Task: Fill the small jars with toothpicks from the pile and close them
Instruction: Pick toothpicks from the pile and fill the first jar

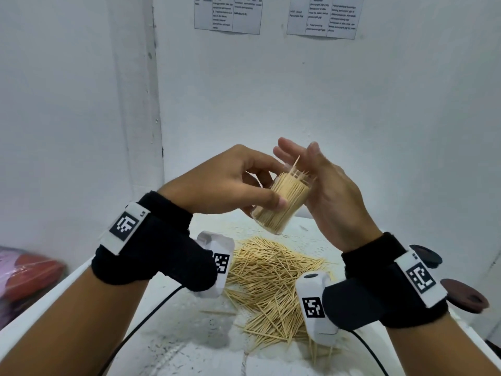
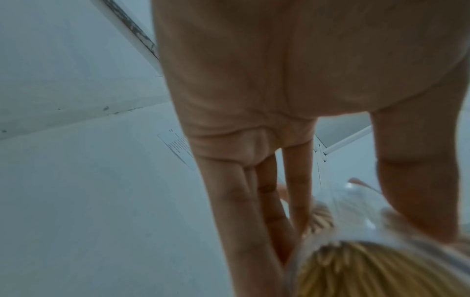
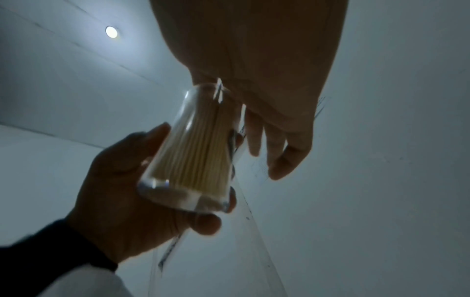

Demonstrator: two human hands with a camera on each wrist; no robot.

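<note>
Left hand [image 1: 230, 183] grips the full jar [image 1: 282, 202]; right hand [image 1: 325, 191], fingers straight, presses its protruding toothpicks [image 1: 299, 172].

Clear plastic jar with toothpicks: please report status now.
Left hand grips clear plastic jar, tilted, packed with toothpicks. Right hand open, flat against its mouth. Few toothpicks stick out; no lid on.

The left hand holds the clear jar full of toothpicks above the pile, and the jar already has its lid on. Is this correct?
Not quite. The left hand does hold the jar above the pile, but the jar has no lid: the head view shows toothpicks sticking out of its open mouth, against the open right hand.
</note>
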